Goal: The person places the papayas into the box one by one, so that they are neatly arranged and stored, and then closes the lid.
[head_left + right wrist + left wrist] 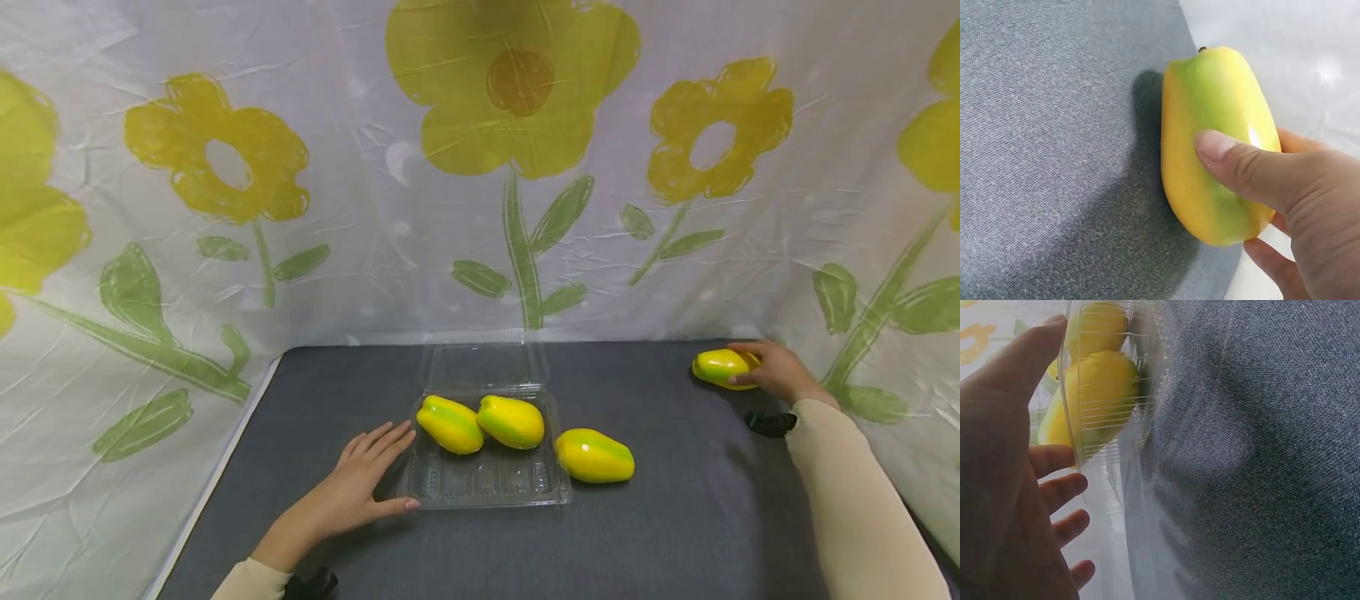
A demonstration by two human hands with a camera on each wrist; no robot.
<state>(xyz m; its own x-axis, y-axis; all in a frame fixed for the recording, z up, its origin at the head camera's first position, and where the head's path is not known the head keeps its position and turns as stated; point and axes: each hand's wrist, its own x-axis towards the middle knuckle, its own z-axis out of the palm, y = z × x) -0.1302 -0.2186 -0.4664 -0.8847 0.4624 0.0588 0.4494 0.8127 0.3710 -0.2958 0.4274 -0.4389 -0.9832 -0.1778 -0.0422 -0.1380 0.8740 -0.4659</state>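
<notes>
left hand (352, 492) is nearest the camera, flat on the grey mat (675, 533) with fingers straight and relaxed, thumb tip against the near-left corner of the clear clamshell tray (487, 492); it grips nothing, only steadies the tray wall, which the left wrist view shows right against the fingers (1054, 487). two yellow-green papayas sit in the back half of the tray, left one (450, 424) and right one (511, 421), close side by side; whether they touch i can't tell. a third papaya (595, 456) lies on the mat just outside the tray's right edge. tray lid (483, 365) is hinged open, lying back toward the flowered backdrop (517, 167). right hand (776, 371) is at the far right edge of the mat, grasping the fourth papaya (722, 368): thumb (1235, 162) curled over the top, fingers under the far side, fruit resting on the mat. risks as i read them: skin looks smooth and glossy, grasp sits at one end, so the fruit could rotate or slip out on lift. it sits right at the mat edge by the backdrop, so a slip could roll it off. tray is light; with only flat-hand contact it could skid if bumped. little free floor left in the tray, so a crowded placement could nudge the fruit already inside.
</notes>
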